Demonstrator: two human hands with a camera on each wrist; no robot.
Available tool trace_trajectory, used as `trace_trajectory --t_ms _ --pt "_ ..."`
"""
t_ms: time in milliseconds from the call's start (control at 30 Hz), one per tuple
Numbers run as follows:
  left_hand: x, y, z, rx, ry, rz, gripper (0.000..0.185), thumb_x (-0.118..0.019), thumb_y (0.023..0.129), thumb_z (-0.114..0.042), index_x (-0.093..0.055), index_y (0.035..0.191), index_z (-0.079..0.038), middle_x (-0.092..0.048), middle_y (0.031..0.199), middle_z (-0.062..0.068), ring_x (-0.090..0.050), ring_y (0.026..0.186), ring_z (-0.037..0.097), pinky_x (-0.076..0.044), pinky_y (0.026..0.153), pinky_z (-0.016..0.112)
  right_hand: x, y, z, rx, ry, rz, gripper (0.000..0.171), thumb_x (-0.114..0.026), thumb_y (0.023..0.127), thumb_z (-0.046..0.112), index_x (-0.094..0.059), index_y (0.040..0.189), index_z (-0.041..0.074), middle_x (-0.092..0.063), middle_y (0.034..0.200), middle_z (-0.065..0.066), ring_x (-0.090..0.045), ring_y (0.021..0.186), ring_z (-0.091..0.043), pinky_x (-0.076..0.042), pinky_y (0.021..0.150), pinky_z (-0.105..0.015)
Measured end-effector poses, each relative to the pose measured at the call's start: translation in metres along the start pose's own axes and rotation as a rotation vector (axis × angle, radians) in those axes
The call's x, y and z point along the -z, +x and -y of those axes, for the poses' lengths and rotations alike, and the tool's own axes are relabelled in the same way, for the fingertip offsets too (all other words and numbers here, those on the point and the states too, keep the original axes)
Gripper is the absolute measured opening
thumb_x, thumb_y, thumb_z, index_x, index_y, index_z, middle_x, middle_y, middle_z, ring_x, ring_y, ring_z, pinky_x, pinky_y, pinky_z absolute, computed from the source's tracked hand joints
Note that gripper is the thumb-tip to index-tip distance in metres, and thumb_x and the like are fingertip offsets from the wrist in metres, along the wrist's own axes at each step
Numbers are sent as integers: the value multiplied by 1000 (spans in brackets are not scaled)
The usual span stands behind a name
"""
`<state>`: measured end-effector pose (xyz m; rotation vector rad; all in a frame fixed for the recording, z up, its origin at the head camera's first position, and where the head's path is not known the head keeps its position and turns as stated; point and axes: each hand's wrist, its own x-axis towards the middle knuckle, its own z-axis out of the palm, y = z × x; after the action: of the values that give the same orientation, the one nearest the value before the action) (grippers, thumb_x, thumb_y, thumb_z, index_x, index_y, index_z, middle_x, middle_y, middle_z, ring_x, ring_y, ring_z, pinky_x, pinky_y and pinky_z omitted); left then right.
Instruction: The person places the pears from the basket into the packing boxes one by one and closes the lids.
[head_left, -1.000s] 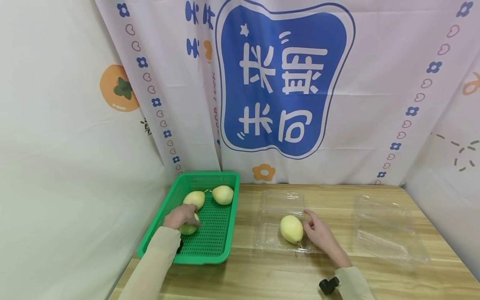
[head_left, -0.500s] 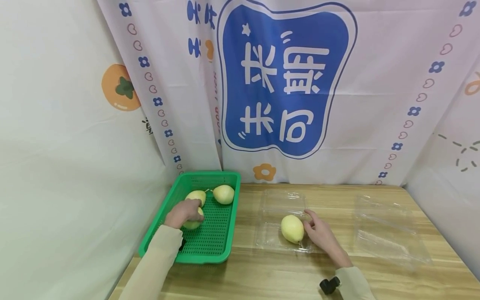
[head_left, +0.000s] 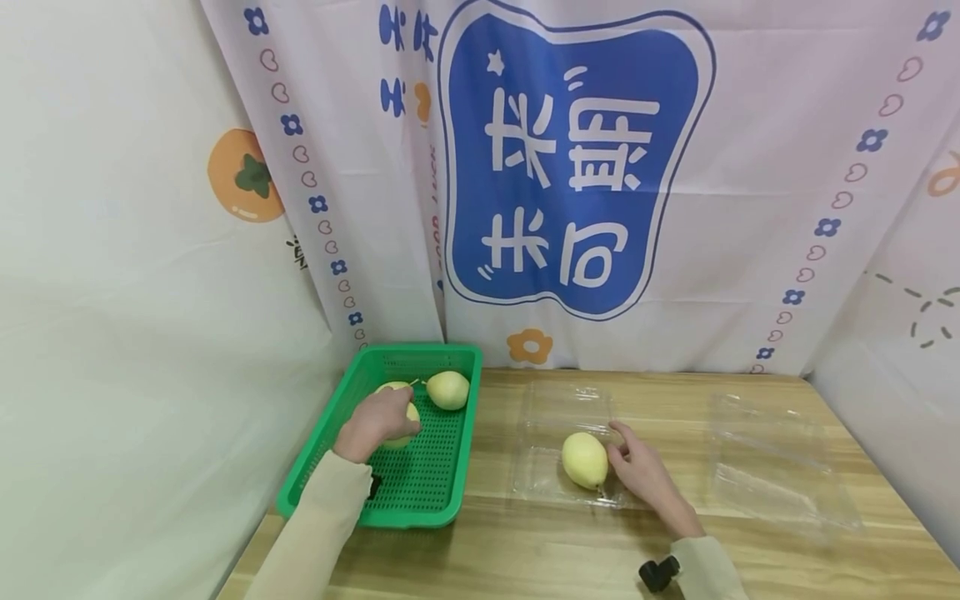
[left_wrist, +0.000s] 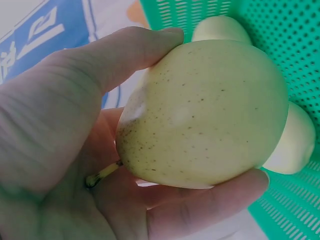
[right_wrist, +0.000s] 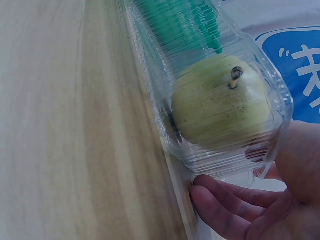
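A pale wood-grain tabletop [head_left: 547,554] meets a white cloth [head_left: 750,167] bearing a blue panel [head_left: 559,196] with white characters, an orange flower [head_left: 529,346] beneath. An orange fruit [head_left: 232,177] decorates the white left wall [head_left: 142,350].

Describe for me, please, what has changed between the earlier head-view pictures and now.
The left hand, gripping a round pale-yellow pear, has moved farther from the person and rightward over the green perforated plastic basket. Nothing was visibly let go. The right hand, transparent plastic box and pear inside it stayed put.
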<state>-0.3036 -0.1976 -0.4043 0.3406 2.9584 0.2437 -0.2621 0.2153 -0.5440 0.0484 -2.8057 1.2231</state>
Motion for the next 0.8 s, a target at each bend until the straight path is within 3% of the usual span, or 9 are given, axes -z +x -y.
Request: trace_trajectory --t_ms 167,333,633,800 --pt "7 -5 -11 -11 -3 -18 61 -70 87 -30 -52 138 -2 -60 127 19 -58 94 26 -48 67 38 0 1 0 2 -6 3 49 -54 99 20 -44 145 6 -69 94 -11 -62 78 -17 -50 66 -30" --pt "13 -7 -18 -29 -15 -38 60 -71 85 -28 -53 136 -2 -63 122 19 -58 88 23 -46 64 34 0 0 -1 3 -7 5 49 -54 99 19 -44 145 5 -70 94 -12 -62 78 -17 -50 65 -30" --pt "14 -3 -22 -83 -38 -78 49 -71 82 -28 -60 124 -4 -63 95 8 -52 79 20 -43 65 33 0 0 -1 7 -10 3 48 -53 99 19 -44 144 5 -70 94 -11 -62 77 -16 -50 65 -30" --pt "18 -4 -30 -103 -36 -90 52 -70 83 -31 -60 127 -5 -65 102 9 -55 85 21 -48 72 37 -1 -1 0 2 -21 0 48 -54 99 20 -44 145 6 -70 95 -12 -65 83 -20 -51 69 -32"
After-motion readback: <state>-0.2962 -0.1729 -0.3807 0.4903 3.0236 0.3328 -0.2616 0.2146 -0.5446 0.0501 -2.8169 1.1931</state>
